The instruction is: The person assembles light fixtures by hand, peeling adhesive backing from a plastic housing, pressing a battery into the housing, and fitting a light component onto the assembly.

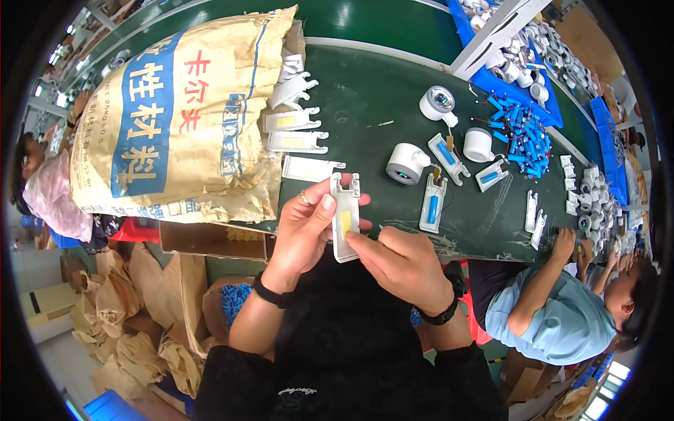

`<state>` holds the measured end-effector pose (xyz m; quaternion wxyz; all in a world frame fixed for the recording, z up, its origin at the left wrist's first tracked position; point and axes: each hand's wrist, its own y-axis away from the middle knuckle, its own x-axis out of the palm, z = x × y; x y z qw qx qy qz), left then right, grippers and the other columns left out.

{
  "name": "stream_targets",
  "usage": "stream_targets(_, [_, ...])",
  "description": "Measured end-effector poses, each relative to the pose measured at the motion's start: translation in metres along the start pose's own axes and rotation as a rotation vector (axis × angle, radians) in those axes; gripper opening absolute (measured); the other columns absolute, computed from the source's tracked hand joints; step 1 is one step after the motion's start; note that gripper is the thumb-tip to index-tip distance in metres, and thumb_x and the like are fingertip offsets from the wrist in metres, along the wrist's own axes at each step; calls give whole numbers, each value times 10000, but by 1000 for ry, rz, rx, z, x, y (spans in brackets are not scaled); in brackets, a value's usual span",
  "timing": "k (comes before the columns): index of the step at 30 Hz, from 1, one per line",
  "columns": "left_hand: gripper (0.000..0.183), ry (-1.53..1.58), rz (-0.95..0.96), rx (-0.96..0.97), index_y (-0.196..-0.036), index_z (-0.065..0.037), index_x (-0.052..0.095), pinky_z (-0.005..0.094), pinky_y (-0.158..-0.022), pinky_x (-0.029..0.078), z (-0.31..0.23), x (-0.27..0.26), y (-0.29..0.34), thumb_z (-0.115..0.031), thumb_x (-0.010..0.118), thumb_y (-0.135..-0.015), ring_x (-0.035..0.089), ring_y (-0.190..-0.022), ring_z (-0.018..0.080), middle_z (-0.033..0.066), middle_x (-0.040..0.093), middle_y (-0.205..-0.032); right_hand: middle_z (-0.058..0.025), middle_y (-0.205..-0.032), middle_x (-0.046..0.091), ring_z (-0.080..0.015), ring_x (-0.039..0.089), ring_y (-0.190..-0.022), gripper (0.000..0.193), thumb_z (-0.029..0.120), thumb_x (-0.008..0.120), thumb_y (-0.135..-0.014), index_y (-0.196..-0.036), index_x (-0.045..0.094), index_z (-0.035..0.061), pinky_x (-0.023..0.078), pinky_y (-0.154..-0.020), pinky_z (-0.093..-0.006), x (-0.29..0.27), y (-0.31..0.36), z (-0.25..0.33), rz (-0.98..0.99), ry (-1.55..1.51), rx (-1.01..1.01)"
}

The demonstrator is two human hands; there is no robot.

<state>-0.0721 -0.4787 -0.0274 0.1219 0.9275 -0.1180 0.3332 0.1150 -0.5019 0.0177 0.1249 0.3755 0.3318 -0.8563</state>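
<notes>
A long white plastic housing (343, 247) with a notched clip end stands between my hands at the table's near edge. My left hand (300, 237) is closed around its left side, the thumb near the notched end. A pale yellow rectangle (345, 220) shows on its inner face. My right hand (405, 268) is closed, its fingertips gripping the housing's lower right edge beside the yellow rectangle. Just beyond lies another white housing (309, 168). To the right, a white housing with a blue cylindrical cell (432, 209) rests on the green table (351, 98).
A large paper sack (203, 119) fills the left, with several white housings along its edge. Round white lamp heads (407, 163) stand to the right, near a heap of blue cells (523, 133). Blue bins (547, 105) line the far right. A person in a light blue shirt (554, 316) sits at right.
</notes>
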Motion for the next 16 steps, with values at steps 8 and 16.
stream_targets(8, [414, 15, -11, -30, -1398, -29, 526, 392, -803, 622, -5, 5, 7, -251, 530, -1048, 734, -925, 316, 220, 678, -1188, -3, -653, 396, -139, 461, -489, 338, -12, 795, -709, -1016, 753, 123, 358, -426, -315, 1, 1, 5, -28, -6, -24])
stream_targets(16, [400, -63, 2, -61, -1398, -46, 543, 348, -786, 628, -2, 9, 4, -222, 559, -1039, 723, -988, 287, 198, 681, -1205, -4, -698, 569, -163, 544, -496, 280, -10, 788, -719, -962, 753, 122, 441, -448, -315, 9, 10, -3, -175, -107, 174])
